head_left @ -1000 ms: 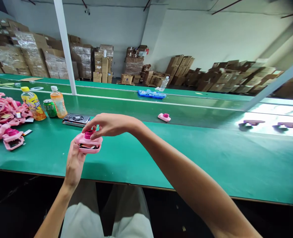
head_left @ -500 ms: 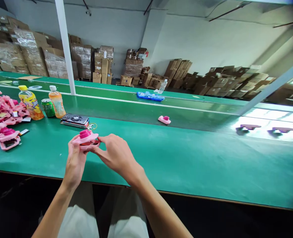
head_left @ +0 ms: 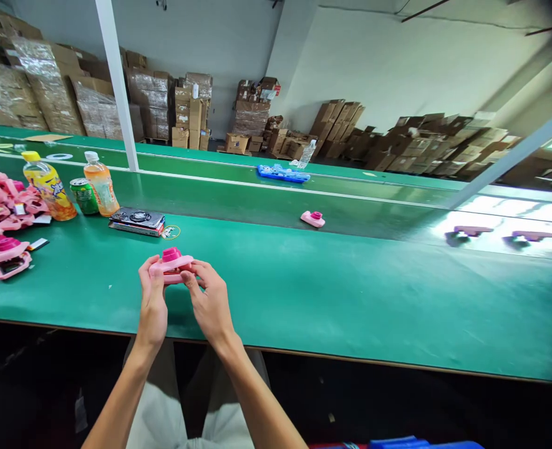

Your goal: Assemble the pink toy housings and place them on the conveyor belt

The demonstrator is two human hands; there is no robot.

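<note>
Above the green bench, a pink toy camera [head_left: 171,264] with a dark pink lens is held between both hands. My left hand [head_left: 153,305] grips its left end, fingers closed on the casing. The right end is pinched by my right hand [head_left: 208,296], with thumb and fingers on the shell. A narrow gap runs between the upper and lower shell halves, showing something red inside. Beyond the hands lies a dark camera-printed box or booklet [head_left: 138,221], beside a thin yellow ring [head_left: 171,232].
To the left is a heap of pink camera shells [head_left: 4,199], near a yellow-capped bottle [head_left: 48,187], a green can [head_left: 83,196] and an orange drink bottle [head_left: 101,183]. On the belt [head_left: 238,206] sit another pink camera [head_left: 313,218], two more at right, and a blue tray [head_left: 282,174].
The camera has shifted slightly right in the view. My right hand has turned more upright and drawn in closer to the casing, and the gap between the shell halves looks narrower.
</note>
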